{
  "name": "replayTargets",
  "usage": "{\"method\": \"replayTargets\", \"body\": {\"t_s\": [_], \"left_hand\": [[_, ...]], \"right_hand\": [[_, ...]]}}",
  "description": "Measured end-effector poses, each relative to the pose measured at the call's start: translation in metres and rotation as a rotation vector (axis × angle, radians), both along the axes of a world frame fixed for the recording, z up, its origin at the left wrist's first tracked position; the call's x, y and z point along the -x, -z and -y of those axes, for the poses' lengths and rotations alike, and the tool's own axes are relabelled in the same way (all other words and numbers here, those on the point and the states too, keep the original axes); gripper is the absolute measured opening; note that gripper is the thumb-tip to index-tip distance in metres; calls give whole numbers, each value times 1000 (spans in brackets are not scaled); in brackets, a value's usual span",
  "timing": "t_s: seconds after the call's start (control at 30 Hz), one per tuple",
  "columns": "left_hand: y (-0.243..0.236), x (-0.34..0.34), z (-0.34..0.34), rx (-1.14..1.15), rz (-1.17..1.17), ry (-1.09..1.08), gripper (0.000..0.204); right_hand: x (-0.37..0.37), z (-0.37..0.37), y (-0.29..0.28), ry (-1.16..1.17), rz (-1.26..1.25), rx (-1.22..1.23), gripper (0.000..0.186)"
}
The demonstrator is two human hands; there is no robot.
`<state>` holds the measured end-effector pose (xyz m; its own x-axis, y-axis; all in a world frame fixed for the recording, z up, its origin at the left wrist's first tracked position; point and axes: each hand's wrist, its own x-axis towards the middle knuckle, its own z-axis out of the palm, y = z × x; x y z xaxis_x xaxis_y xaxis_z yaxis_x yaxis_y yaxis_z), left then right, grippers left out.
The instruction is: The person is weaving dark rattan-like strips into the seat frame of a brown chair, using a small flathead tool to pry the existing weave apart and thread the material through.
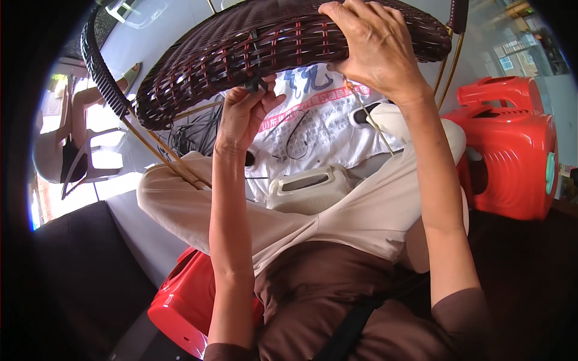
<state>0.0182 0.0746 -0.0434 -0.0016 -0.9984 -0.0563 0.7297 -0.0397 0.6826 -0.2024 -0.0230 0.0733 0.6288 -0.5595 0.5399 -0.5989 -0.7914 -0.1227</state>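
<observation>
Woven panel (241, 54), dark brown, sat raised in front of the person's knees, curved edge facing them, on a frame of gold rods (158, 148) with a wrapped arm (102, 77) at left. Right hand (382, 57) was clamped on the panel's near edge, fingers over the top, thumb at the underside. Left hand (245, 114) was at the lower edge, thumb and forefinger pinched on a dark strip (256, 84), the rest loosely curled. Handling, my read: light for its bulk, stiff at the rim, a bit springy mid-weave. Strands looked smooth, so probably slick; one could kink or pop if pulled hard. Best hold: thick rim, thumb under, or the rods for lifting; avoid hooking the open lattice. The strip looked thin and bendy, so pinch close to the weave. Below the panel: white printed sheet (337, 135), tangle of dark strands (192, 138) to its left. Cream stool (301, 189) stood between the legs. Further out: red stools (515, 162) at right, another red stool (183, 307) at lower left, another person's leg (87, 102) far left.
</observation>
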Motion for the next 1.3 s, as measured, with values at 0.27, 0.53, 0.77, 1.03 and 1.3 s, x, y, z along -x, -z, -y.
{"method": "replayTargets", "body": {"t_s": [0.27, 0.53, 0.77, 1.03, 1.3], "left_hand": [[3, -3, -5, 1, -24, 8, 19], [-4, 4, 4, 16, -229, 31, 21], [-10, 6, 10, 67, -324, 69, 24], [-7, 7, 9, 69, -395, 70, 20], [-12, 6, 16, -106, -224, -80, 13]], "right_hand": [[-1, -2, -13, -37, -88, -39, 55], [-5, 21, -37, -81, -146, -341, 65], [-20, 29, -32, -87, -74, -228, 48], [-12, 19, -40, -278, 208, -239, 36], [-68, -41, 49, -54, 550, -530, 13]]}}
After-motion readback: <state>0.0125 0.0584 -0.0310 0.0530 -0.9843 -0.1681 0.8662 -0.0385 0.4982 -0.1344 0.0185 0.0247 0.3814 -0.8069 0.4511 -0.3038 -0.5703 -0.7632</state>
